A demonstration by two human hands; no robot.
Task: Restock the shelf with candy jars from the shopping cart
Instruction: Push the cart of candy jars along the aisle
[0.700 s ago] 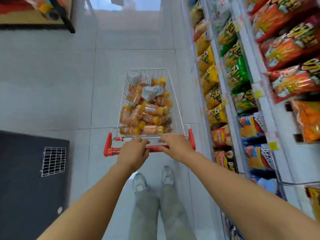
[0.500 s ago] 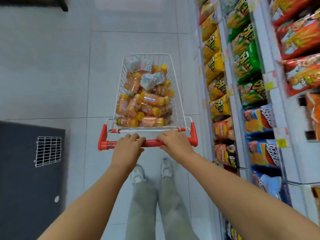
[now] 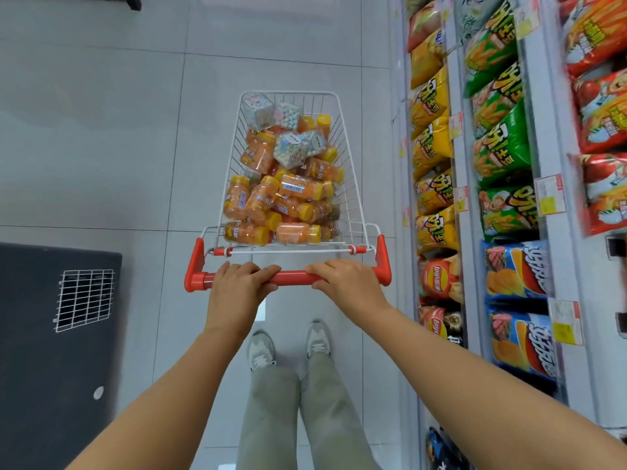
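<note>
Both my hands grip the red handle [image 3: 291, 277], left hand [image 3: 237, 286] beside right hand [image 3: 349, 283]. The shopping cart [image 3: 353, 212] is piled with orange candy jars [image 3: 271, 205]; the shelf [image 3: 464, 232] of snack bags [image 3: 498, 154] runs along my right.

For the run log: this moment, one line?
left hand: grips handle | right hand: grips handle | candy jars: piled in cart | shelves: chip bags

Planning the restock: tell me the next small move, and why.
Likely push the cart forward: left hand and right hand both grip its handle, the jars all lie in it, and the shelf alongside shows only chip bags, no jar spot.
</note>
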